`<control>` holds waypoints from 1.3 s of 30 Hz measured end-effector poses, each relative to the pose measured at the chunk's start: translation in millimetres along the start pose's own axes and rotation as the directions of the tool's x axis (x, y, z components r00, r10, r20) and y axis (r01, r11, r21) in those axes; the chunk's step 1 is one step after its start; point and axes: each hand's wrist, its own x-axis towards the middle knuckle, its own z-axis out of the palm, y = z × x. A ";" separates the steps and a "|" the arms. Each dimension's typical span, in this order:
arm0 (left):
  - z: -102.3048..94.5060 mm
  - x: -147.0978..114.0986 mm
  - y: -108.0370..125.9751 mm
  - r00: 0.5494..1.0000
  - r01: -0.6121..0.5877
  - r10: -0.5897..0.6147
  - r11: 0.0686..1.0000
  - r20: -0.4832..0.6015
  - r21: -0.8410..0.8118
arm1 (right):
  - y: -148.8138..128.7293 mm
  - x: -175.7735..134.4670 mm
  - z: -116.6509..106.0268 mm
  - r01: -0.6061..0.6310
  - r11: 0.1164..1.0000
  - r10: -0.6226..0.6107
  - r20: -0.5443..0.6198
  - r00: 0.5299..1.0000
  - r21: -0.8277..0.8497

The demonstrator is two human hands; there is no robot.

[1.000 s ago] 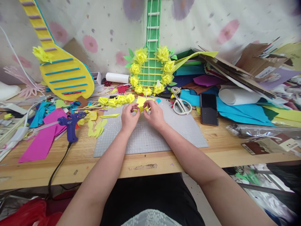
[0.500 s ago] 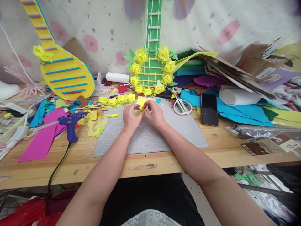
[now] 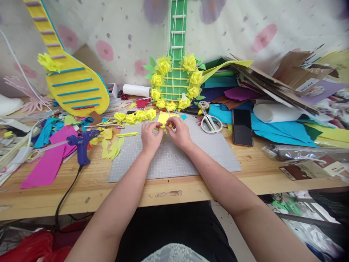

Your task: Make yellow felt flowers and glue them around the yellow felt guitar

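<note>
Wooden desk [image 3: 191, 190]: over a grey gridded mat [image 3: 163, 165], hands [image 3: 151, 138] pinch yellow paper [image 3: 163, 127], seemingly unfinished; formed yellow roses [image 3: 140, 116] edge its far left.

Bright, even, diffuse light; can't place source. Shadows faint on pale wooden surface [image 3: 100, 189]. Glints on clear crinkled plastic wrap [image 3: 280, 151], 3 o'clock. Wide-angle stretch toward edges, corner dark at 2 o'clock. Small yellow paper piece [image 3: 163, 127] between bare left hand [image 3: 151, 137] and bare right hand [image 3: 179, 133] too soft to resolve.
</note>
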 end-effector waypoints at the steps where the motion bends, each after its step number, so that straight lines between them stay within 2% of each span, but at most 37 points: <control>1: -0.1 0.0 0.4 1.000 -0.002 0.002 1.000 -0.004 0.000 | 0.0 -0.1 0.0 -0.003 1.000 0.003 0.000 1.000 -0.002; 7: 5.3 -0.4 -5.1 0.998 0.052 -0.053 0.998 -0.020 -0.043 | 0.2 0.6 -2.0 -0.014 1.000 0.014 0.013 1.000 0.015; 11: 12.6 -0.9 -12.8 0.988 0.153 -0.151 0.982 0.019 -0.114 | 3.3 1.8 -3.0 -0.019 0.998 0.018 0.016 1.000 0.060; 15: 12.2 -0.5 -9.5 0.966 0.258 -0.250 0.955 0.069 -0.146 | 7.6 2.6 -0.1 -0.068 0.989 0.068 0.005 0.998 0.134; 23: 3.5 2.5 5.0 0.964 0.261 -0.251 0.955 0.084 -0.138 | 10.5 3.1 5.8 -0.097 0.961 0.110 -0.036 0.993 0.261; 27: 3.7 2.4 4.0 0.960 0.276 -0.262 0.946 0.100 -0.167 | 11.7 4.2 5.0 -0.108 0.951 0.113 -0.001 0.994 0.289; 30: 4.5 2.9 1.5 0.940 0.336 -0.309 0.914 0.143 -0.229 | 12.8 5.9 5.8 -0.128 0.937 0.120 0.044 0.992 0.326; 32: 5.0 4.0 -0.4 0.907 0.416 -0.367 0.855 0.205 -0.309 | 13.1 7.6 6.5 -0.161 0.900 0.144 0.072 0.987 0.405; 35: 3.8 6.6 -1.8 0.860 0.507 -0.399 0.741 0.317 -0.440 | 11.9 10.0 4.8 -0.236 0.781 0.191 0.138 0.972 0.579; 39: -0.3 9.2 0.1 0.844 0.531 -0.360 0.672 0.398 -0.517 | 8.3 10.7 -2.9 -0.300 0.631 0.183 0.238 0.954 0.715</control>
